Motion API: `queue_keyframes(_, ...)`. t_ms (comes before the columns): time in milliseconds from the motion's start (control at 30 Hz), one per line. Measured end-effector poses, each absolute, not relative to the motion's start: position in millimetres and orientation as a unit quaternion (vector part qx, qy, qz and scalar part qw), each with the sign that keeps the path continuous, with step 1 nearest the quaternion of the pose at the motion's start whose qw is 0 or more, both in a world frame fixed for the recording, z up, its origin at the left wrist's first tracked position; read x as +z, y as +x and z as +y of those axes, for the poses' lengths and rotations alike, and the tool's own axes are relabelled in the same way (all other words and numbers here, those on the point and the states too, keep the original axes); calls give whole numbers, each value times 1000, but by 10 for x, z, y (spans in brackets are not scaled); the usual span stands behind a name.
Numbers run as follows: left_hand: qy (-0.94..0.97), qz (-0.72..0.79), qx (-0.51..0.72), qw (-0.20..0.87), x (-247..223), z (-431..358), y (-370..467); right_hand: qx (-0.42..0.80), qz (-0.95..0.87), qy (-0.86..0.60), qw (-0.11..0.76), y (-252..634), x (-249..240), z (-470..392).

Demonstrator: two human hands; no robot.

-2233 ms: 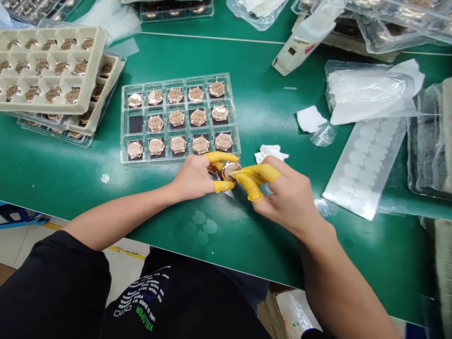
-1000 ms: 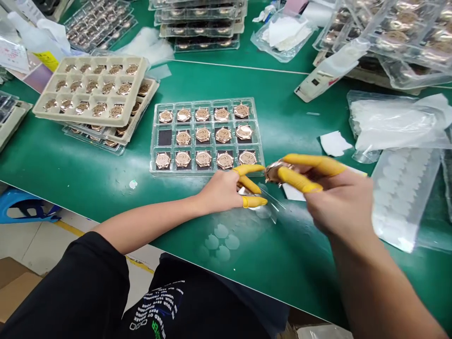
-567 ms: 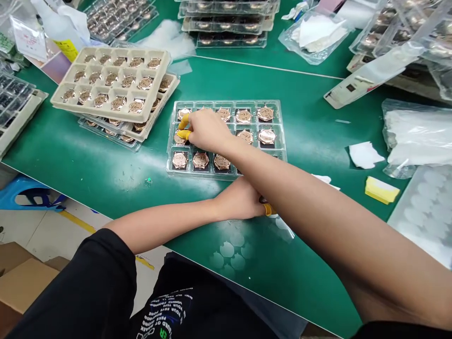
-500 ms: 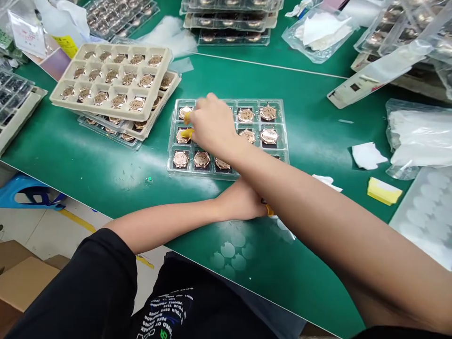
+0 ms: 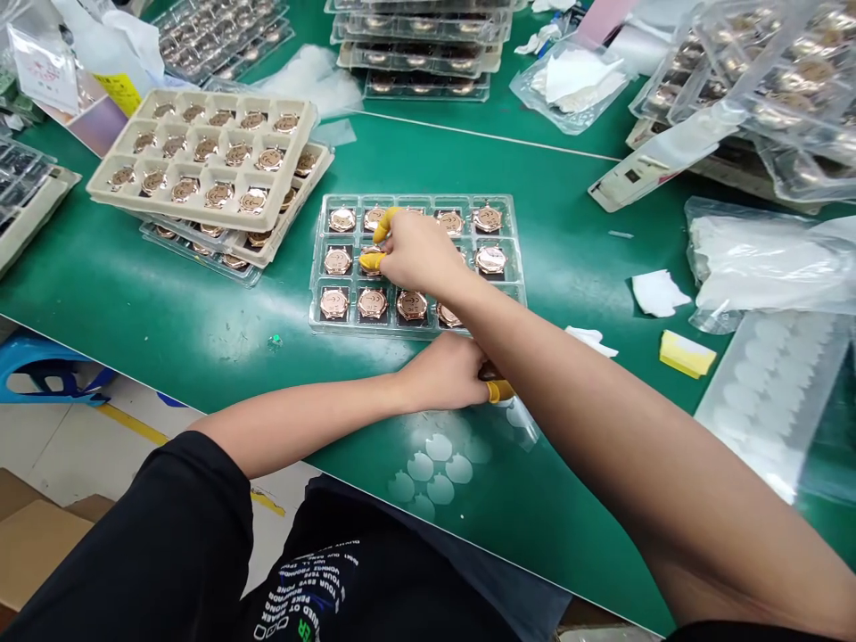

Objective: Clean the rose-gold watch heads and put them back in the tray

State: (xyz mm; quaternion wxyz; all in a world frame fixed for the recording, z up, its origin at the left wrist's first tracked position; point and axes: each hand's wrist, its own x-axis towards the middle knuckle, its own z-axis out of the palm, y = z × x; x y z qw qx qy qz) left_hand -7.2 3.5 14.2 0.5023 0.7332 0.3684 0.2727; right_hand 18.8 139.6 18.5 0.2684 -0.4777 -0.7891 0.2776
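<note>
A clear plastic tray (image 5: 313, 294) holds rows of rose-gold watch cases, backs up, one per pocket. Over its middle row is my right hand (image 5: 424, 252), with yellow finger cots on thumb and index finger. Those two fingertips are apart, the thumb tip touching a watch case (image 5: 370, 251) in the second column. My left hand (image 5: 449, 371) is curled closed in front of the tray, partly under my right forearm. A dark bit of something shows by its yellow-capped finger, too hidden to name. Clear film (image 5: 525, 423) with round pieces lies beside that hand.
Beige trays (image 5: 284, 134) of watch cases are stacked at left. More tray stacks (image 5: 428, 58) stand at the back and right (image 5: 789, 89). Round clear stickers (image 5: 440, 448) lie near the front edge. A yellow pad (image 5: 687, 354) and white paper (image 5: 659, 292) lie at right.
My right hand has moved from the first column of watch cases to the second. My left hand remains closed in front of the tray. The view has shifted slightly.
</note>
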Motion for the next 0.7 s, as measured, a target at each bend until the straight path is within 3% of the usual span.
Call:
queue_keyframes(100,721,368,259,527,158,26,-81,300,-719,-554,292,370,526,1141)
queue_keyframes(267,647,368,286,604,163,19,-64,472,-601,-536,358,1252,901,357)
queue_keyframes(433,625,359,299,625,134,21,-50,564,-440,-596,364,1875,690,-187)
queue_keyframes(700,645,384,312,582,145,0,-81,624,-375,-546,415,1794,375,-253)
